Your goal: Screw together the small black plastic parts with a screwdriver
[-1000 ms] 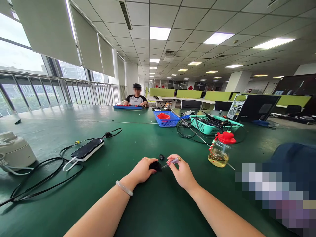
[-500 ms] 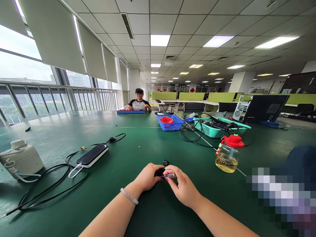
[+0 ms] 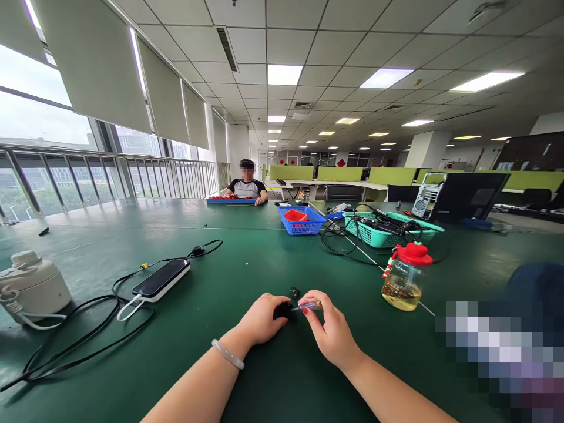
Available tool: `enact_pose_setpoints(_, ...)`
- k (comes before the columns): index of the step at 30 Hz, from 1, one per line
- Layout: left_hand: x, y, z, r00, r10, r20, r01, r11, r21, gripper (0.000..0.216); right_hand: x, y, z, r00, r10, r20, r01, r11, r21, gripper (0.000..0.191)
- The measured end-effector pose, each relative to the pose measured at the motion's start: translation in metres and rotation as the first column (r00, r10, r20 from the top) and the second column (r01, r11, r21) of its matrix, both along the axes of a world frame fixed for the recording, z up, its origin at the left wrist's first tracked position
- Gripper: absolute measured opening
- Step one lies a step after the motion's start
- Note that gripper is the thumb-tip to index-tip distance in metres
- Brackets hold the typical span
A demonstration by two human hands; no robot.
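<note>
My left hand (image 3: 263, 318) is closed around a small black object (image 3: 284, 312) on the green table (image 3: 247, 376); fingers hide much of it and I cannot make out its kind. A screwdriver (image 3: 311, 306) with a clear purplish handle is pinched between the fingers of my right hand (image 3: 329, 329). Its shaft points left, with the tip at or close to the black object; whether they touch I cannot tell. Just beyond my hands lies another small black piece (image 3: 295, 292).
Left are a phone-like device (image 3: 162, 280) on a cable and a white bottle (image 3: 35, 285). At right stands a red-lidded jar (image 3: 403, 285) of yellow liquid. Farther back are a blue basket (image 3: 304, 228), a teal basket (image 3: 379, 236) with cables, a monitor (image 3: 471, 197) and a seated person (image 3: 247, 188).
The screwdriver and my right hand have shifted slightly, uncovering more of the shaft and the black object. My left hand keeps its hold. The person across the table has moved their arms.
</note>
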State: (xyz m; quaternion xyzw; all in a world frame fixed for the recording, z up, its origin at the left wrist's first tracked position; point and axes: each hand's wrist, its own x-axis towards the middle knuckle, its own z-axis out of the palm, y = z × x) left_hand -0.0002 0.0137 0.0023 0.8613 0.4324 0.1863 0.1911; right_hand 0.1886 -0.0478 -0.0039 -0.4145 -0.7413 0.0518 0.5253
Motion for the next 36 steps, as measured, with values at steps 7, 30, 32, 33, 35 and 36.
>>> enact_pose_setpoints(7, 0.001, 0.000, -0.002, 0.999, -0.038, 0.025, 0.037, 0.999, 0.031, 0.045, 0.000, 0.003, 0.004, 0.999, 0.002, -0.045, -0.009, 0.987, -0.159, 0.013)
enact_pose_setpoints(30, 0.003, -0.011, 0.002, 0.866, 0.395, -0.307, -0.334, 0.913, 0.233, 0.042, 0.015, 0.019, -0.005, 0.961, -0.175, -0.212, 0.136, 0.973, -0.187, 0.022)
enact_pose_setpoints(32, 0.005, -0.013, 0.001, 0.860, 0.405, -0.310, -0.337, 0.907, 0.252, 0.040, 0.014, 0.019, -0.005, 0.962, -0.165, -0.218, 0.120, 0.972, -0.202, 0.023)
enact_pose_setpoints(33, 0.005, -0.014, 0.000, 0.860, 0.409, -0.305, -0.338, 0.904, 0.261, 0.039, 0.014, 0.019, -0.006, 0.963, -0.158, -0.220, 0.112, 0.972, -0.206, 0.023)
enact_pose_setpoints(35, 0.006, -0.014, -0.001, 0.860, 0.418, -0.292, -0.343, 0.898, 0.277, 0.038, 0.013, 0.019, -0.006, 0.963, -0.148, -0.224, 0.101, 0.972, -0.211, 0.023)
enact_pose_setpoints(36, 0.006, -0.014, -0.002, 0.860, 0.423, -0.286, -0.347, 0.895, 0.282, 0.038, 0.013, 0.019, -0.006, 0.964, -0.146, -0.224, 0.098, 0.972, -0.213, 0.023)
